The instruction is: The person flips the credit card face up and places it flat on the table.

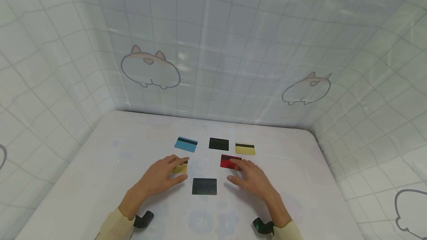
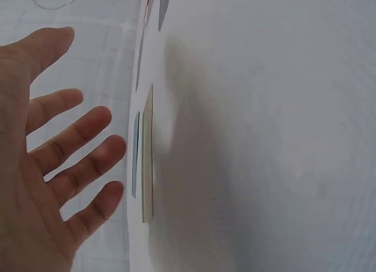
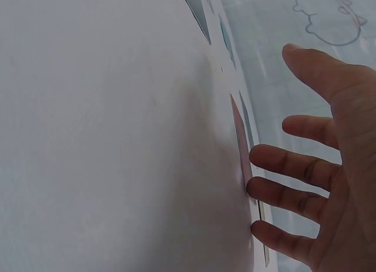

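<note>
My left hand (image 1: 162,175) hovers with spread fingers over a yellow card (image 1: 180,168), hiding much of it in the head view. In the left wrist view that yellow card (image 2: 148,160) lies flat, seen nearly edge-on past the fingertips. My right hand (image 1: 251,179) reaches over a red card (image 1: 228,161), its fingers overlapping the card's right end. The right wrist view shows those fingers apart and holding nothing, close to the red card (image 3: 239,143). Between the two hands lies a dark grey card (image 1: 204,186).
Behind the hands, a blue card (image 1: 185,144), a black card (image 1: 218,144) and a second yellow card (image 1: 245,149) form a row on the white table (image 1: 140,129). Sheeting with a grid and cartoon animals (image 1: 150,69) rises at the back and both sides.
</note>
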Demonstrator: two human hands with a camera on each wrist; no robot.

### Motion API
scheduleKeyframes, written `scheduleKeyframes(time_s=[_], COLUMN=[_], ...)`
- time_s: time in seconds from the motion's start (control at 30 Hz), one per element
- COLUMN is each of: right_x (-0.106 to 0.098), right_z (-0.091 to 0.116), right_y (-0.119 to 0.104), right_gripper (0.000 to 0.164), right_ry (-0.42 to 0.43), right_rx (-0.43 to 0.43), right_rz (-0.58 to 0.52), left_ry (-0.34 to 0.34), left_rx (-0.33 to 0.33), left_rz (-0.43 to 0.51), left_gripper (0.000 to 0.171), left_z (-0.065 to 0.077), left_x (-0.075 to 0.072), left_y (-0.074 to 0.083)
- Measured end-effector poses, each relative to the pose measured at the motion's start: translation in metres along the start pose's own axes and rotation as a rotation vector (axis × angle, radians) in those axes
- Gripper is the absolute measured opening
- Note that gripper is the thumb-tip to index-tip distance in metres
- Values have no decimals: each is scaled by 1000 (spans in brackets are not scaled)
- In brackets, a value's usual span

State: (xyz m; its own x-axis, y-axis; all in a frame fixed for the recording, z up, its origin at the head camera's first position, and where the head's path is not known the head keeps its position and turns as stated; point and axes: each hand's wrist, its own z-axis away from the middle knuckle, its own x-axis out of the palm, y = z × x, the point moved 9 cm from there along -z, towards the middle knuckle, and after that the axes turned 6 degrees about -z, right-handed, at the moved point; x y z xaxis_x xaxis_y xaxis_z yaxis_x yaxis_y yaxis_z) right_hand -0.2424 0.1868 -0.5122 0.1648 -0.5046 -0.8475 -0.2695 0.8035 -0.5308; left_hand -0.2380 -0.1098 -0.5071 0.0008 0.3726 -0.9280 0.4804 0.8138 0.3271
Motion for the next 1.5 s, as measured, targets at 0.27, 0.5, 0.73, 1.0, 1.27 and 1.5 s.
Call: scheduleKeyframes(time_s=[0.27,0.5,0.73,1.0,1.27,1.5], right_x=[6,8,11,19,30,35], right_z=[0,1,1,0,0,-1], right_y=[-6,-10,-17,-21,-27,-36], right_gripper=[69,66,67,67,67,66], right_ry=[-28,-20,-53,-82,-123,-142], right_rx=[-30,-59,-87,-97,-99,-151], right_rz=[13,21,6,18,36,75], left_ry=[-92,-123,-153,-188,-222,-226], left_rx=[-4,-10,-4,16,28,35], left_rz=[78,69,52,34,10,-4], left_gripper=[59,60,60,58,63,63], left_z=[3,3,3,4,3,2], left_x=[7,10,14,20,26,29], left_y=[6,12,17,22,25,25])
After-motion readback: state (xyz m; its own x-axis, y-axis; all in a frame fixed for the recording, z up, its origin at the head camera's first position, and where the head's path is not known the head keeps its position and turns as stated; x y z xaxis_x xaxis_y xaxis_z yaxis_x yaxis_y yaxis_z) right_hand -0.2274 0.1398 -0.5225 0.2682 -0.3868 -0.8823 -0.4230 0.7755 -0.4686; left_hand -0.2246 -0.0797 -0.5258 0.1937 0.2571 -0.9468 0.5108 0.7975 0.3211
